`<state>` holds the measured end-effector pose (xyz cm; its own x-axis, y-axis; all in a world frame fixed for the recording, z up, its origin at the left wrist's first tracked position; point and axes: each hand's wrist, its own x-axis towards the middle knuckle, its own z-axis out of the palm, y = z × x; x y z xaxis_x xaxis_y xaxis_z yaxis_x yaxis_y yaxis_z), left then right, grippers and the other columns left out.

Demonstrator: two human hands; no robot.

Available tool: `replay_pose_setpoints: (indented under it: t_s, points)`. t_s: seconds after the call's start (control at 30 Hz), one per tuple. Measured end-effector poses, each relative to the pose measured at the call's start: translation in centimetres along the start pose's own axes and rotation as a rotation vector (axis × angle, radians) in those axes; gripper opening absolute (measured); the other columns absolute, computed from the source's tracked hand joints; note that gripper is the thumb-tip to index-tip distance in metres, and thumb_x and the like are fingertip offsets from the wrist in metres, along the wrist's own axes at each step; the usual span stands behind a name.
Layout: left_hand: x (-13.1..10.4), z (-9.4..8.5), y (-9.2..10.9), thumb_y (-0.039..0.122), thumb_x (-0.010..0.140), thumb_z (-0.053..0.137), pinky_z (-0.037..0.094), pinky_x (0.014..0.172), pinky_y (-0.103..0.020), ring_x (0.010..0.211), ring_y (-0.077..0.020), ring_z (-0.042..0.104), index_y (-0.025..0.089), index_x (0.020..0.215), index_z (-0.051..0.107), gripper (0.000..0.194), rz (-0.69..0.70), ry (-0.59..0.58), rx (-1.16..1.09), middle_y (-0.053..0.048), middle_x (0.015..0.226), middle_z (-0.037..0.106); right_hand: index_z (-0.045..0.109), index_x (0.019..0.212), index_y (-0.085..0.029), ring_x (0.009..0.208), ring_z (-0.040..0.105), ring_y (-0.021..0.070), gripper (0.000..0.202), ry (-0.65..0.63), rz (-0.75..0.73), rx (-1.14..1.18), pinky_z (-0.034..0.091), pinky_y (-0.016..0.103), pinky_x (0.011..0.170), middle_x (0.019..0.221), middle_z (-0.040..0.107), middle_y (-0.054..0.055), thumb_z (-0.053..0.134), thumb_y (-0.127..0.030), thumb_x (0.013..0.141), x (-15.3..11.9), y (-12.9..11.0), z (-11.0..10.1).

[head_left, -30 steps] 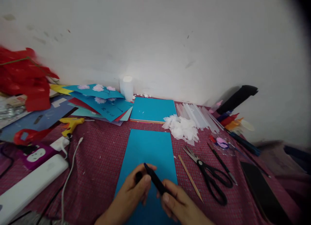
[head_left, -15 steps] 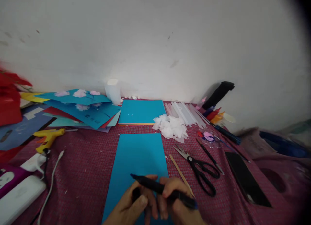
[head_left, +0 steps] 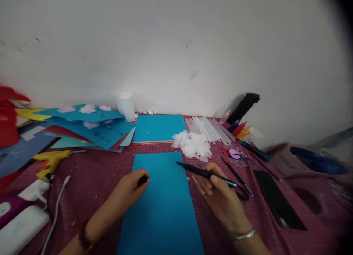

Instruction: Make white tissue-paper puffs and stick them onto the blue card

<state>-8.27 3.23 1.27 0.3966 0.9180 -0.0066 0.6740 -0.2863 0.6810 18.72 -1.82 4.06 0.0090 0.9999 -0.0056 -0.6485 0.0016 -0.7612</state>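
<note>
A plain blue sheet of paper (head_left: pixel 161 214) lies lengthwise on the cloth in front of me. Over its left edge, my left hand (head_left: pixel 132 187) is closed around a small black marker cap (head_left: pixel 142 180). My right hand (head_left: pixel 222 194) grips an uncapped black marker (head_left: pixel 195 169) near the sheet's right edge, its dark tip pointing left above the paper. Beneath the right hand, most of the scissors (head_left: pixel 243 193) and part of a thin wooden stick (head_left: pixel 194 179) are covered. A heap of white petal-like pieces (head_left: pixel 193 144) lies just beyond the marker.
Blue-topped paper stack (head_left: pixel 160 128) and translucent sticks (head_left: pixel 206 129) lie at the back. Flower-decorated sheets (head_left: pixel 91 132), a yellow glue gun (head_left: pixel 52 162) and a white cable (head_left: pixel 57 211) are leftward. A black phone (head_left: pixel 278 200) and a pencil (head_left: pixel 237 176) are rightward.
My hands have moved apart: the left, with the cap, went up and left, and the right carried the marker up and right. More of the blue sheet now shows; the scissors are mostly covered.
</note>
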Motion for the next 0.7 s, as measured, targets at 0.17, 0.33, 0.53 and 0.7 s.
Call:
replay_pose_setpoints:
  t_s: [0.17,0.33,0.53,0.7]
  points:
    - [1.0,1.9,-1.6,0.024,0.080,0.047,0.043,0.066,-0.024,0.072,-0.0147,0.057,0.019,0.079,0.060,0.014,0.007,0.100,-0.120,-0.001,0.078,0.061,0.063,0.092,-0.020,0.048,0.045,0.0085,0.017,0.006,-0.009,-0.053,0.040,0.023,0.052,0.057,0.054,-0.004,0.068,-0.029,0.078,1.3,1.4,-0.1]
    - [0.6,2.6,-1.1,0.028,0.076,0.056,0.045,0.069,-0.025,0.076,-0.0162,0.057,0.018,0.084,0.063,0.014,-0.110,0.052,-0.375,-0.001,0.079,0.060,0.063,0.092,-0.021,0.050,0.051,0.0107,0.022,0.029,0.083,-0.080,0.042,0.024,0.051,0.062,0.062,-0.001,0.063,-0.040,0.081,1.5,2.6,-1.3]
    - [0.7,2.6,0.5,0.036,0.079,0.058,0.042,0.057,-0.022,0.062,-0.0130,0.052,0.020,0.095,0.066,0.024,-0.168,-0.002,-0.490,0.001,0.072,0.059,0.064,0.090,-0.018,0.048,0.054,0.0116,0.023,0.058,0.125,-0.225,0.040,0.022,0.047,0.059,0.065,0.001,0.060,-0.039,0.084,1.1,4.4,-1.3]
    - [0.1,2.8,-0.7,0.048,0.081,0.056,0.044,0.047,-0.022,0.056,-0.0140,0.054,0.023,0.099,0.058,0.031,-0.298,0.028,-0.603,0.001,0.073,0.063,0.063,0.098,-0.017,0.045,0.056,0.0107,0.033,0.001,0.138,-0.123,0.040,0.021,0.045,0.065,0.069,0.004,0.056,-0.046,0.084,1.0,3.5,-0.8]
